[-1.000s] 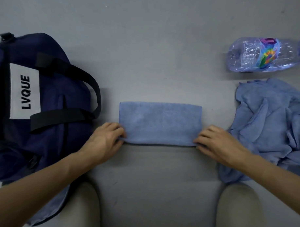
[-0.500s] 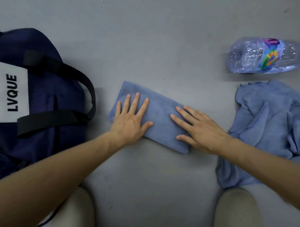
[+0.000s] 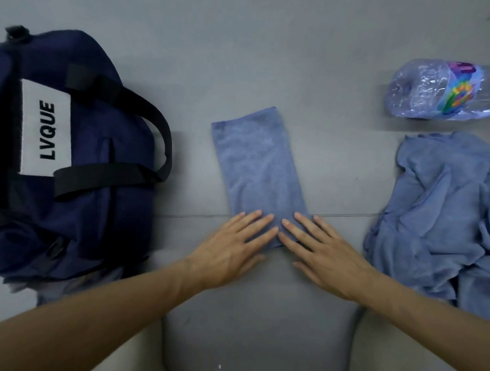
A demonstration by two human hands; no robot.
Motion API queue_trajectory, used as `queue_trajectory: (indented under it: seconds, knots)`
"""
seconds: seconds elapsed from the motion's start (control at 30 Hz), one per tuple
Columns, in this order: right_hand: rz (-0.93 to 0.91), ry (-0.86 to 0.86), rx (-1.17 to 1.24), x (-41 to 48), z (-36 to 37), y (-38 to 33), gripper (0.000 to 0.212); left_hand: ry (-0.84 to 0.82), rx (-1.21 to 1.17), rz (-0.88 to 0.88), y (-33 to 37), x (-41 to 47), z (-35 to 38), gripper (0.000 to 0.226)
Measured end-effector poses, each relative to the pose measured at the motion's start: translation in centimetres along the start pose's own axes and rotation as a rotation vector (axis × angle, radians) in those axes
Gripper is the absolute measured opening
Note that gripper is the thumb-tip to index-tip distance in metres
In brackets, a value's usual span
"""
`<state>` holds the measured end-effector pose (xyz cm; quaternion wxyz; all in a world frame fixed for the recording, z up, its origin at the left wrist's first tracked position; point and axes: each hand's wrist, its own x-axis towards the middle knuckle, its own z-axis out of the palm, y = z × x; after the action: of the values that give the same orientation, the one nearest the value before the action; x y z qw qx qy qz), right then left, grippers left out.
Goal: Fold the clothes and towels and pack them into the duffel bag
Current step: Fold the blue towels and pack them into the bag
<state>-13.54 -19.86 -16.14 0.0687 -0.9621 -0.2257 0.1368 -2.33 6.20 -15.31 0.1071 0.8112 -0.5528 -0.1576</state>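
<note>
The folding step was in hand: the folded towel (image 3: pixel 258 173), a long narrow strip of soft blue terry, lay on the grey floor (image 3: pixel 261 46) between the duffel bag (image 3: pixel 100 207) and a crumpled blue pile (image 3: pixel 444 211), its short end nearest the person; the left hand (image 3: pixel 229 255) and right hand (image 3: pixel 324 254) pressed that end flat, fingers straight and slightly spread, pinching nothing; the next move probably called for lifting this end over toward the far edge; the navy bag's opening could not be seen; a crinkled plastic bottle (image 3: pixel 443 92) lay beyond the pile.
</note>
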Motion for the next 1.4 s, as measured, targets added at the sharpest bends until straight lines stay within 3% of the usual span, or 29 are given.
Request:
queue_trajectory:
  seconds: [0.13, 0.27, 0.47, 0.57, 0.77, 0.87, 0.97, 1.1, 1.2, 1.3, 1.4]
  knots:
    - [-0.062, 0.044, -0.038, 0.4, 0.1, 1.9, 0.071, -0.128, 0.134, 0.091, -2.7, -1.1, 0.4, 0.063]
    - [-0.075, 0.133, -0.065, 2.8, -0.7, 2.9, 0.075, -0.14, 0.194, 0.036, -6.1, 0.2, -1.4, 0.066]
    - [-0.088, 0.198, -0.023, 6.6, -1.7, 4.2, 0.069, -0.055, 0.183, -0.136, -7.4, 1.2, -2.6, 0.074]
    - [-0.09, 0.23, 0.012, 7.3, -2.0, 4.2, 0.063, 0.064, 0.137, -0.151, -6.7, 1.3, -2.3, 0.059]
    - [0.145, 0.282, 0.324, 9.3, -4.0, 2.9, 0.034, 0.063, 0.078, -0.265, -5.3, 2.7, -2.8, 0.066]
    - [0.334, 0.305, 0.584, 9.6, -5.2, 3.0, 0.031, 0.119, 0.079, -0.318, -4.8, 3.7, -3.1, 0.043]
    - [0.361, 0.244, 0.618, 9.6, -5.8, 3.1, 0.038, 0.171, 0.061, -0.346, -5.2, 4.3, -3.6, 0.022]
    - [0.297, 0.043, 0.558, 9.0, -5.7, 3.5, 0.079, 0.171, -0.06, -0.415, -5.5, 4.4, -5.0, 0.026]
    - [0.207, 0.062, 0.462, 8.6, -5.4, 3.4, 0.081, 0.141, -0.18, -0.49, -5.6, 4.2, -5.6, 0.019]
    - [0.205, 0.118, 0.465, 8.4, -5.5, 3.0, 0.064, 0.091, -0.269, -0.583, -5.9, 4.4, -5.9, 0.026]
    - [0.444, 0.201, 0.653, 8.8, -5.8, 3.3, 0.037, 0.038, -0.294, -0.635, -6.0, 4.5, -5.7, 0.031]
